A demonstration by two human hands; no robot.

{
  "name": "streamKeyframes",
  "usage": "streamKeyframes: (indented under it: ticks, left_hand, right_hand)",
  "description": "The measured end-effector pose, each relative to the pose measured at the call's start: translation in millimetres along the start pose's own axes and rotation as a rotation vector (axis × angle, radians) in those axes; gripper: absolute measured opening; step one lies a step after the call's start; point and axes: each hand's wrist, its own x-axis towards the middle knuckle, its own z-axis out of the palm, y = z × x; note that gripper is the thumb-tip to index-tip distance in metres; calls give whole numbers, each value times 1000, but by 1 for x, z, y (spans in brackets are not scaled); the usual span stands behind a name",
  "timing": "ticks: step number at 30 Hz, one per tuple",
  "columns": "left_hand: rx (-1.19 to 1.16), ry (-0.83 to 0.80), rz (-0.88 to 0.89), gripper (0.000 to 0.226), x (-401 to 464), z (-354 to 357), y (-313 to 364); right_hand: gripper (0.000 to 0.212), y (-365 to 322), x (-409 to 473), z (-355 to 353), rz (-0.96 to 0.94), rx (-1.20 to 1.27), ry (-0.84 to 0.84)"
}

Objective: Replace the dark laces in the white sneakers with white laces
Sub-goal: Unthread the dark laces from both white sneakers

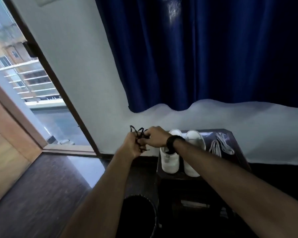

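Two white sneakers, the left one [169,160] and the right one [193,152], stand side by side on a small dark table [237,152], toes toward me, with no laces visible in them. White laces [220,146] lie bundled on the table to their right. Left of the table, in the air, both my hands hold a bunch of dark laces [138,134]. My left hand [132,146] grips the lower part. My right hand [155,138], with a black band on its wrist, pinches the loops from the right.
A dark round bin [139,215] stands on the floor below my arms, left of the table. A blue curtain [205,54] hangs on the wall behind. An open door [0,134] and a doorway to a balcony are at the left.
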Motion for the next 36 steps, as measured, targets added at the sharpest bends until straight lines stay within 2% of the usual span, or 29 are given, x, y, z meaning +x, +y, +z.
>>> streamKeyframes:
  ticks: [3,5,10,13,14,18,22,25,30,33,36]
  left_hand:
    - [66,175,-48,32,12,-59,-19]
    - [139,269,-72,28,16,-94,-37]
    - [365,360,-112,17,41,-145,-108]
    - [479,395,-259,45,84,-199,-174]
    - [504,407,-320,48,88,-212,-190]
    - [502,413,-416,27,48,-208,-206]
    - [434,457,-487,45,37,-211,-210]
    - [459,453,-496,51,32,-210,-204]
    - [576,458,-411,36,41,-203,-191]
    - [582,421,-343,31,56,-186,-173]
    - [634,389,-149,40,61,-152,-145]
  right_hand:
    - [33,-14,4,19,-47,45,-173]
    - [32,-13,6,33,3,104,-249]
    - [28,7,13,109,138,87,-315]
    - [27,13,12,157,133,-4,-392]
    - [28,16,11,172,133,-49,-413]
    - [28,40,8,228,223,-70,-522]
    - [28,52,5,268,286,-35,-590]
    - [28,56,5,285,308,-65,-594]
    - [29,46,15,270,290,-103,-541]
    - [29,30,24,230,236,-111,-367]
    - [29,14,30,178,186,-74,-156]
